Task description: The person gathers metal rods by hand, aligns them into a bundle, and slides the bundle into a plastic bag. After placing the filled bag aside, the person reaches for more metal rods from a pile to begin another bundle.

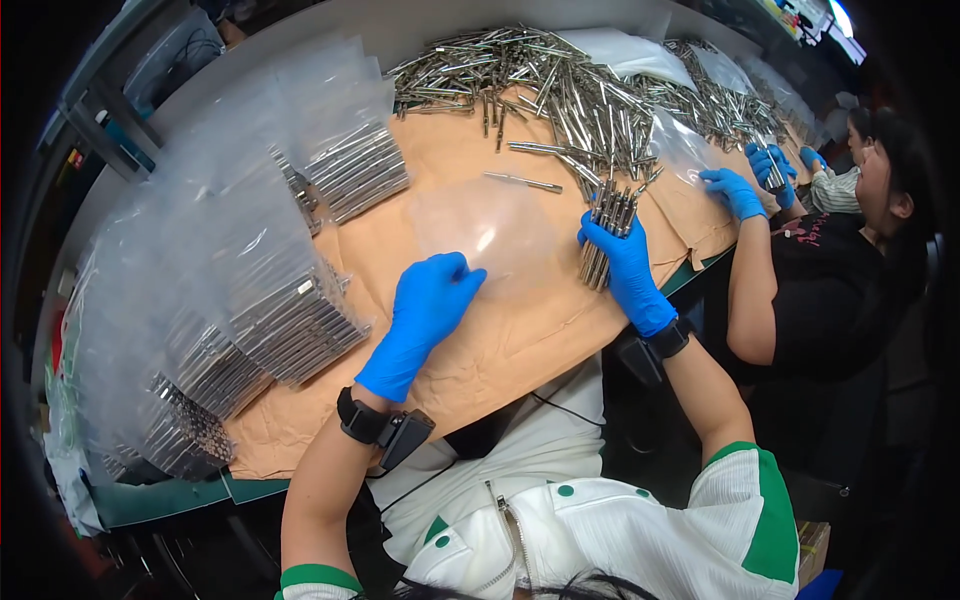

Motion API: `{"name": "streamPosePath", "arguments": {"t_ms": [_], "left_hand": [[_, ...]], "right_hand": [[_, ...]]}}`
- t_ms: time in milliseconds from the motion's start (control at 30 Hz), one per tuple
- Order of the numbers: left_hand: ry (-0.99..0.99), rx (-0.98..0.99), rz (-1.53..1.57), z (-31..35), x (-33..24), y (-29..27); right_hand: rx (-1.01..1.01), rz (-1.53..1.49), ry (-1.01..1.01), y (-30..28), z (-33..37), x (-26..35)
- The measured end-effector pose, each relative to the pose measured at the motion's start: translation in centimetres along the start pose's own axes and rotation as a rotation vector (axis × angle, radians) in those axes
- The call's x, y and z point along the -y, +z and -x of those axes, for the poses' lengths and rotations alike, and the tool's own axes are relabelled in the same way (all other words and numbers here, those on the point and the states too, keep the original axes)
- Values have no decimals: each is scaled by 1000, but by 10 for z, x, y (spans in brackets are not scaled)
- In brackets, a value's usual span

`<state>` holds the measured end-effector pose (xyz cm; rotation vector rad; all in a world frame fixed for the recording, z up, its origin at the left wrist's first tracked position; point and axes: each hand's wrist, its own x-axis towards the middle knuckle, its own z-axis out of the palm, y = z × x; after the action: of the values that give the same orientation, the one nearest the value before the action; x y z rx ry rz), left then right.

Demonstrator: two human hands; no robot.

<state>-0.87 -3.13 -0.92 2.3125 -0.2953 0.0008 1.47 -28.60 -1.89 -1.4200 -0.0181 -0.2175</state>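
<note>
My right hand [625,262], in a blue glove, is wrapped round a bundle of slim metal rods [612,212] that stand nearly upright, their ends showing above the fingers. A clear plastic bag [490,225] lies on the brown paper in the middle. At its lower left edge is my left hand [432,308], also gloved in blue, its fingers curled and pressed together on the bag's edge. Beyond the bag lies a single metal rod [524,182], close to a big loose heap of such rods [570,95].
Bagged rows of rods [290,330] are stacked along the left, with another bagged row [355,170] behind them. Brown paper [470,355] covers the green table. At the right, a co-worker's gloved hands [745,185] hold rods and touch a plastic bag [682,145].
</note>
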Motion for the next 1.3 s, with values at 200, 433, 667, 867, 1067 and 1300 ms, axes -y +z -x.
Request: {"name": "streamPosePath", "arguments": {"t_ms": [200,433,667,867,1067,1300], "left_hand": [[-89,10,153,0,-1,1],[84,-183,-79,14,-23,22],[162,-311,170,12,-28,15],[388,-420,-193,34,-47,9],[448,-402,-97,35,-47,17],[556,-283,-209,38,-53,1]], "right_hand": [[24,-3,28,-4,-1,7],[474,-106,302,23,27,65],[711,224,287,51,56,36],[604,77,542,57,52,39],[436,-457,916,55,40,44],[694,99,255,84,46,10]]}}
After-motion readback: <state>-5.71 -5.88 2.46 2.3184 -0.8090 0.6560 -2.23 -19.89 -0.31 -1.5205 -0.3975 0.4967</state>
